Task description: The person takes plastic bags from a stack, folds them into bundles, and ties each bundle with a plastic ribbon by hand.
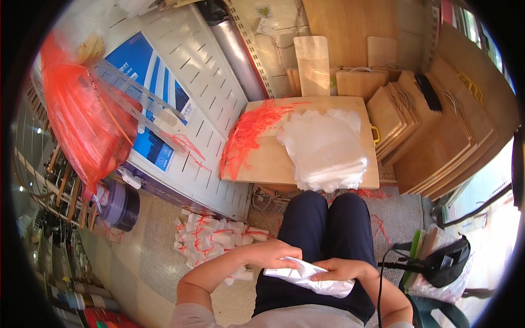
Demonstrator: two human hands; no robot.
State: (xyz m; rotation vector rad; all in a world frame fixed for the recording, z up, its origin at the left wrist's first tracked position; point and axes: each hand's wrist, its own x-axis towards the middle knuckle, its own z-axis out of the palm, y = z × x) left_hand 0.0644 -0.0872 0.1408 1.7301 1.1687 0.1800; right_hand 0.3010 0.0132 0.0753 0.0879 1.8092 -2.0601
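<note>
Over my lap I hold a folded white plastic sheet or bag (327,284). My left hand (280,253) closes on its left end, fingers curled. At its middle and right part, my right hand (342,269) grips it with the thumb on top. In front of my knees, a loose stack of white translucent plastic bags (325,147) lies on a wooden board (268,167). Left of that stack is a heap of thin red plastic strips (246,139). On the floor to my left lie several white rolled bundles (210,240) tied with red strips.
A red plastic bag (90,117) hangs at the left against a white slotted panel (199,71). Wooden cutting boards (432,147) lean at the right. A black bag (449,261) sits beside me on the right. Purple tape-like rolls (117,205) hang at left.
</note>
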